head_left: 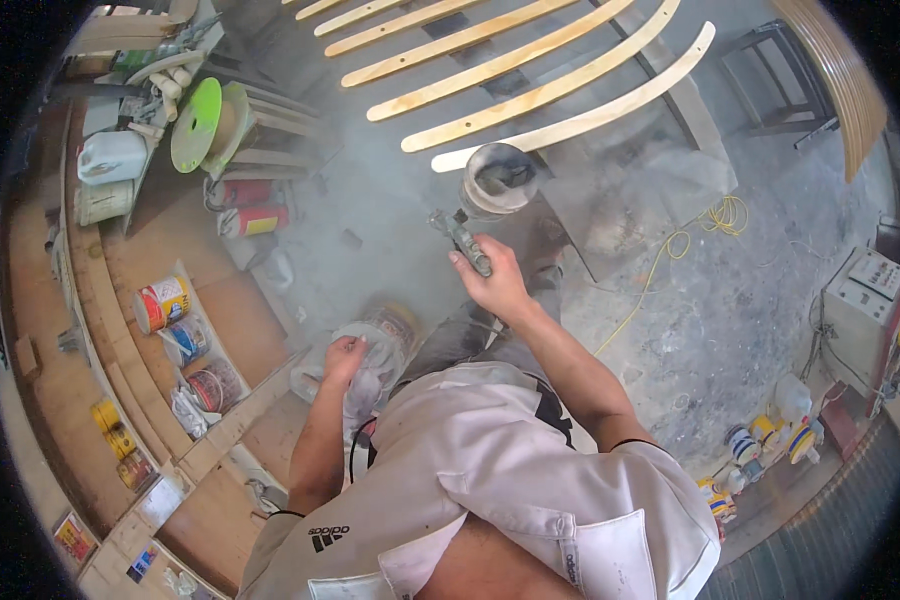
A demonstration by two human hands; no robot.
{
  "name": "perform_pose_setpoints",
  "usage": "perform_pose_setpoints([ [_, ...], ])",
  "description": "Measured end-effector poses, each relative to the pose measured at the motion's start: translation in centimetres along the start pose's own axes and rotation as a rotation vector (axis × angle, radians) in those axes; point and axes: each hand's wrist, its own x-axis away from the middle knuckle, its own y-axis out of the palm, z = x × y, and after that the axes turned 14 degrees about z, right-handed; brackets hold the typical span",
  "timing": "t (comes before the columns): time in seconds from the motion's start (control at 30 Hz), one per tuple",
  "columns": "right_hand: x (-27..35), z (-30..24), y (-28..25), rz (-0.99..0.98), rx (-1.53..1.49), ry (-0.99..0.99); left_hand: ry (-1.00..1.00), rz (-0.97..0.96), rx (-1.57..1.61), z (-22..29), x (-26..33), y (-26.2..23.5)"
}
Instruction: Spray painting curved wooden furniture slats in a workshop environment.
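Note:
My right hand (497,282) is wrapped round a metal spray gun (460,241), held out in front of my body with its head pointing away to the upper left. Just beyond the gun is a round, paint-smeared pot (500,182), dark inside; whether they touch I cannot tell. Curved pale wooden slats (580,110) lie spaced side by side farther off, each with holes near its end. On the left, my left hand (346,358) is held low with curled fingers, and what they hold, if anything, is hidden. Below it is a wrapped bucket (388,330).
Whitish haze hangs over the floor. A yellow hose (650,285) snakes across it at right. Wooden shelves (160,270) with paint cans (162,304) and a white jug (113,157) line the left. A grey metal box (863,295) and several containers (760,440) stand at right.

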Motion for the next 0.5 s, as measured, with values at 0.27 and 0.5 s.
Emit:
perform_pose_setpoints([
  [0.27, -3.9, 0.2, -6.8, 0.201, 0.051, 0.139, -0.239, -0.255, 0.423, -0.3, 0.4, 0.7],
  [0.5, -11.9, 3.2, -19.0, 0.358, 0.143, 0.323, -0.306, -0.285, 0.420, 4.3, 2.5, -0.6],
])
